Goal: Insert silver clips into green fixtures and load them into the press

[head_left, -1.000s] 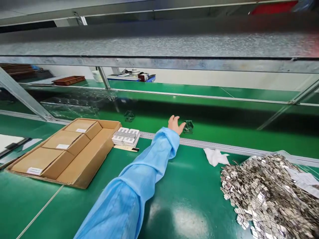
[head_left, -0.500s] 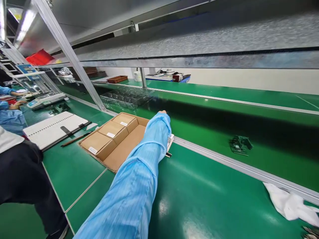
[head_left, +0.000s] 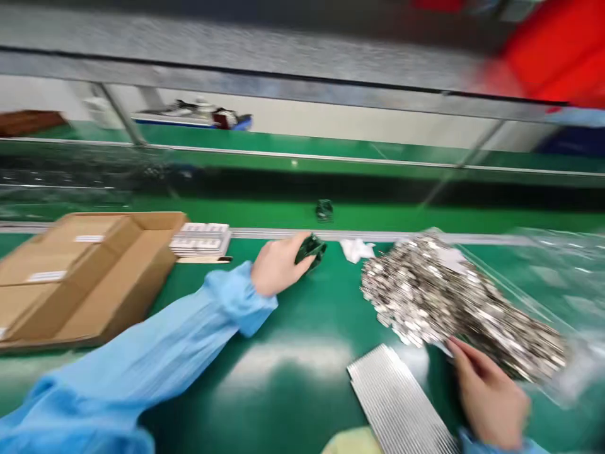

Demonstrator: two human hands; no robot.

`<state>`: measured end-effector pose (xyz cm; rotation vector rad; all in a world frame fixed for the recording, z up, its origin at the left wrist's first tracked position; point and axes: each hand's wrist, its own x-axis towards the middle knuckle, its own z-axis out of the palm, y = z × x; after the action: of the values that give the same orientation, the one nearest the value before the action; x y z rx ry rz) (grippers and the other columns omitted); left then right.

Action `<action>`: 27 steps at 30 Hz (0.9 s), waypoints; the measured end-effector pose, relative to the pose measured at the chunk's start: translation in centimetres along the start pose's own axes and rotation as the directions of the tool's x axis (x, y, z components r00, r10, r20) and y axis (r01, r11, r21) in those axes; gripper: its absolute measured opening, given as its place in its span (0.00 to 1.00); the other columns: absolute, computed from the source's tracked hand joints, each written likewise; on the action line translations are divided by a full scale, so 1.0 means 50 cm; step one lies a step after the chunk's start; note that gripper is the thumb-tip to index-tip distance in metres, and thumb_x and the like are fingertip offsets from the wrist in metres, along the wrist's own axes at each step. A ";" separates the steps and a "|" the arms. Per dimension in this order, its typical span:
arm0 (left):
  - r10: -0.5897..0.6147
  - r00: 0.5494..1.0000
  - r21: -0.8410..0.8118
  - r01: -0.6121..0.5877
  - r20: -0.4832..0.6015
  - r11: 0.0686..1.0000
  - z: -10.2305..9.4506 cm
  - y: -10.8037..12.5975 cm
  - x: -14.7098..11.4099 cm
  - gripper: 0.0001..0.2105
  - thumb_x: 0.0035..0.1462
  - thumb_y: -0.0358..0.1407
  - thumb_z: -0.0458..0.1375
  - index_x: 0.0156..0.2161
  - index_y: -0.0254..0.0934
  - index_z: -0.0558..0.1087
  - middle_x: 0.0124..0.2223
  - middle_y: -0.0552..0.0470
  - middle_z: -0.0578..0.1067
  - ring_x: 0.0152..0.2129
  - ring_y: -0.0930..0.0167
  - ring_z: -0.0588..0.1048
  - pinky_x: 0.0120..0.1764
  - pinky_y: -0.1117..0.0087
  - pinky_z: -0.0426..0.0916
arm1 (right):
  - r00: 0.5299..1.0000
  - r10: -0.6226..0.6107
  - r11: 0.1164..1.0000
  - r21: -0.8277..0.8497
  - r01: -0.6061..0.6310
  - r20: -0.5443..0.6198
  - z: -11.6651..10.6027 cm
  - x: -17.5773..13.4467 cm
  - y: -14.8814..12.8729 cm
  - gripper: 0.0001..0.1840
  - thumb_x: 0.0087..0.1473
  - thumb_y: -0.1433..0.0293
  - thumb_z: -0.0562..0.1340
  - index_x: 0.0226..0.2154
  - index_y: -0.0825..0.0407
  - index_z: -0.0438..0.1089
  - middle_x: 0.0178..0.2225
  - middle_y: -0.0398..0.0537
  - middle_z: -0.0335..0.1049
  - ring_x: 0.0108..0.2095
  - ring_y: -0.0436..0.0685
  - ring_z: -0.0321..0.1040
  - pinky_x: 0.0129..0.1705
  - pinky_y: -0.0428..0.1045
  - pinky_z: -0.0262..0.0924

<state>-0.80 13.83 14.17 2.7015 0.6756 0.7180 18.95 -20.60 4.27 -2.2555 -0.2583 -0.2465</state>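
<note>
My left hand point(head_left: 280, 263), in a blue sleeve, is closed on a small dark green circuit board point(head_left: 312, 251) above the green bench. Blur hides the board's details. At lower right, my right hand point(head_left: 491, 394) pinches with thumb and forefinger at the near edge of a heap of small shiny metal pieces point(head_left: 425, 284). Something thin and pale shows at those fingertips, too blurred to name. Between my hands lies a ribbed silver panel point(head_left: 401, 403). A crumpled white cloth point(head_left: 357, 250) rests just beyond the left hand.
An open cardboard tray point(head_left: 161, 271) with small boxes stands at left, beside a stack of white labelled strips point(head_left: 201, 239). Another small green board point(head_left: 324, 210) sits on the green strip behind the metal rail. Clear plastic point(head_left: 562, 271) lies at right. A shelf point(head_left: 283, 50) overhangs the bench.
My view has swung right. My left hand, earlier stretched past the cardboard tray, has come back over the bench with a green circuit board in it. My right hand has come into view.
</note>
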 end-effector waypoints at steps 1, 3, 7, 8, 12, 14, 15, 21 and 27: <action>0.023 1.000 -0.004 -0.023 0.021 1.000 0.022 0.017 -0.046 0.21 0.59 0.41 0.56 0.56 0.38 0.66 0.42 0.46 0.80 0.37 0.61 0.79 0.40 0.64 0.72 | 0.999 0.042 0.997 0.067 -0.044 0.025 -0.011 -0.006 0.005 0.33 0.44 0.40 0.64 0.31 0.54 0.77 0.25 0.52 0.72 0.26 0.64 0.69 0.26 0.54 0.65; 0.050 0.998 0.013 -0.051 0.048 0.999 0.059 0.038 -0.127 0.20 0.59 0.43 0.57 0.55 0.37 0.67 0.39 0.46 0.80 0.33 0.61 0.80 0.36 0.65 0.72 | 0.996 0.074 0.976 0.203 -0.084 0.054 -0.013 -0.013 0.002 0.35 0.36 0.39 0.66 0.30 0.55 0.77 0.22 0.52 0.71 0.24 0.63 0.68 0.24 0.53 0.64; 0.050 0.995 0.050 -0.055 0.084 0.997 0.086 0.044 -0.233 0.28 0.55 0.52 0.59 0.56 0.37 0.65 0.35 0.48 0.79 0.31 0.60 0.80 0.32 0.63 0.73 | 0.994 0.074 0.918 0.384 -0.100 0.082 0.000 -0.018 -0.019 0.33 0.34 0.42 0.69 0.28 0.55 0.76 0.23 0.51 0.71 0.23 0.58 0.65 0.23 0.50 0.61; 0.051 0.993 0.036 -0.055 0.108 0.998 0.084 0.038 -0.247 0.32 0.53 0.54 0.60 0.57 0.37 0.64 0.37 0.47 0.79 0.33 0.59 0.79 0.32 0.63 0.73 | 0.994 0.068 0.894 0.437 -0.098 0.082 -0.002 -0.020 -0.021 0.32 0.34 0.43 0.70 0.28 0.55 0.75 0.24 0.51 0.72 0.23 0.58 0.65 0.23 0.50 0.61; 0.146 0.969 -0.103 -0.128 0.199 0.986 0.083 0.002 -0.244 0.45 0.45 0.52 0.67 0.63 0.36 0.54 0.60 0.35 0.65 0.55 0.53 0.68 0.50 0.55 0.70 | 0.997 0.038 0.816 0.573 -0.071 0.070 -0.034 -0.050 -0.028 0.26 0.39 0.50 0.72 0.30 0.54 0.75 0.27 0.49 0.71 0.24 0.54 0.63 0.23 0.47 0.60; 0.201 0.945 -0.188 -0.155 0.258 0.970 0.094 -0.009 -0.216 0.50 0.43 0.50 0.68 0.65 0.36 0.48 0.66 0.32 0.55 0.62 0.50 0.58 0.58 0.49 0.62 | 0.996 -0.012 0.800 0.599 -0.045 0.090 -0.053 -0.086 -0.045 0.21 0.43 0.54 0.72 0.32 0.53 0.76 0.30 0.49 0.72 0.25 0.53 0.63 0.24 0.46 0.59; 0.227 0.927 -0.234 -0.159 0.300 0.959 0.101 -0.010 -0.201 0.49 0.44 0.49 0.68 0.65 0.36 0.48 0.66 0.32 0.55 0.63 0.50 0.57 0.59 0.47 0.60 | 0.992 -0.048 0.791 0.610 -0.033 0.115 -0.061 -0.109 -0.059 0.18 0.45 0.56 0.72 0.32 0.53 0.77 0.32 0.49 0.73 0.27 0.54 0.64 0.25 0.46 0.59; 0.247 0.933 -0.561 -0.061 0.263 0.826 0.111 0.053 -0.207 0.29 0.48 0.40 0.66 0.55 0.38 0.64 0.53 0.42 0.67 0.46 0.61 0.73 0.43 0.60 0.74 | 0.867 -0.150 0.794 0.581 -0.181 0.475 -0.060 -0.257 -0.159 0.14 0.53 0.58 0.68 0.29 0.53 0.75 0.28 0.48 0.71 0.27 0.54 0.64 0.27 0.46 0.59; 0.123 0.849 -0.805 0.429 0.514 0.409 0.084 0.129 -0.317 0.24 0.47 0.35 0.65 0.49 0.40 0.63 0.42 0.51 0.74 0.33 0.71 0.77 0.34 0.71 0.75 | 0.876 -0.215 0.797 0.597 -0.098 0.432 -0.049 -0.334 -0.209 0.09 0.56 0.63 0.65 0.29 0.51 0.74 0.42 0.51 0.70 0.41 0.59 0.66 0.37 0.49 0.62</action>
<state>-8.42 -0.17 6.63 1.5992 0.2433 0.1561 -0.10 -17.58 9.03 -1.6231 -0.5864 0.3460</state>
